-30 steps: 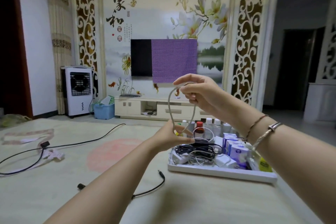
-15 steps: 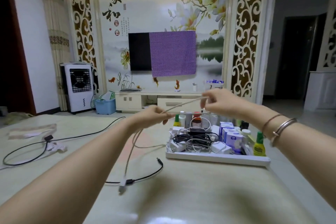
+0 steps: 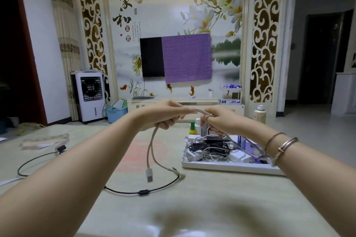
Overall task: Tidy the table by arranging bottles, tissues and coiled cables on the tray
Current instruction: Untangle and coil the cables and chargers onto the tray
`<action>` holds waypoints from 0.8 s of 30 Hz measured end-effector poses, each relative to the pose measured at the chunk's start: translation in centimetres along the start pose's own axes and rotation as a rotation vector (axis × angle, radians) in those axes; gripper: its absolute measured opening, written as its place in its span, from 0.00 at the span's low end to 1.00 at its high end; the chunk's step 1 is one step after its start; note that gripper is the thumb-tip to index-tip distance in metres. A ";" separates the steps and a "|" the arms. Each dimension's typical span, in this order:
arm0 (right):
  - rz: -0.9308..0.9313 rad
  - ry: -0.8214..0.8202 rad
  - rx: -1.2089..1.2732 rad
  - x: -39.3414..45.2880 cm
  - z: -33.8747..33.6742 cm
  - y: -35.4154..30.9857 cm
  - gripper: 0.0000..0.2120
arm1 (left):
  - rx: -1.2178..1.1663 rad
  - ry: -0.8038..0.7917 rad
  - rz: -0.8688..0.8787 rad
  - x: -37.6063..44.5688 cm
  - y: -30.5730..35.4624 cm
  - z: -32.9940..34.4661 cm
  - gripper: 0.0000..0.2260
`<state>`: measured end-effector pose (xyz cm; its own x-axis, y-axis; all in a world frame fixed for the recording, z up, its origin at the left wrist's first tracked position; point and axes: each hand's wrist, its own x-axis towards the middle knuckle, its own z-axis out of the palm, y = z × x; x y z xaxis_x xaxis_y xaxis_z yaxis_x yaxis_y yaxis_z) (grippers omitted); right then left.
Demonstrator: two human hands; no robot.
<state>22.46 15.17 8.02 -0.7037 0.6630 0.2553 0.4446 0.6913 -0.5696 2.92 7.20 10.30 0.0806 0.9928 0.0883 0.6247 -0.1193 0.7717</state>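
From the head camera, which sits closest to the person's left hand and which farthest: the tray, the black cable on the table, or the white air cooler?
From the left hand:
1. Tray, just right and below, on the table.
2. Black cable, lower, on the near tabletop.
3. White air cooler, far left, across the room by the wall.

The beige cable [image 3: 151,152] looks braided, with a matt woven sheath and a pale plastic plug at its hanging end. The black cable [image 3: 142,191] on the table [image 3: 192,208] is smooth rubbery plastic. The table top is pale, smooth and faintly glossy, with soft reflections. The tray [image 3: 229,167] is glossy white plastic. The bracelets [image 3: 285,145] look like polished metal. A purple cloth [image 3: 186,59], finely textured and matt, hangs over a dark glossy screen [image 3: 151,56].
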 end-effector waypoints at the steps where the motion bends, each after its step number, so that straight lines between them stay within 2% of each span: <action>1: 0.003 0.041 0.029 0.0 -0.4 0.4 0.11 | -0.037 0.038 -0.005 -0.2 -0.4 -0.3 0.20; 3: 0.031 0.127 0.120 -0.2 -1.3 1.2 0.10 | -0.143 0.127 -0.009 -0.5 -1.2 -0.6 0.19; 6: 0.091 0.116 0.444 -0.7 -2.1 2.2 0.07 | -0.391 0.255 0.034 -0.3 -1.4 0.0 0.17; 9: 0.108 0.074 0.645 -1.1 -0.3 2.5 0.18 | -0.658 0.328 0.096 0.5 -0.2 1.9 0.17; 11: 0.109 0.060 0.792 -1.2 1.6 2.3 0.23 | -0.737 0.342 0.146 1.1 0.6 3.3 0.16; 15: 0.102 0.074 0.755 -0.7 3.9 3.1 0.32 | -0.791 0.346 0.237 2.3 1.0 5.6 0.14; 20: 0.035 -0.136 0.768 0.0 4.5 4.4 0.16 | -0.848 0.351 0.246 3.2 -0.2 6.7 0.14; 24: 0.052 -0.164 0.590 1.2 4.7 5.6 0.06 | -0.928 0.395 0.198 4.7 -1.7 7.3 0.15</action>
<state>21.51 18.46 1.51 -0.7860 0.6067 0.1187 0.1323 0.3526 -0.9264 7.93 12.02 4.79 -0.2487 0.9076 0.3383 -0.2321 -0.3950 0.8889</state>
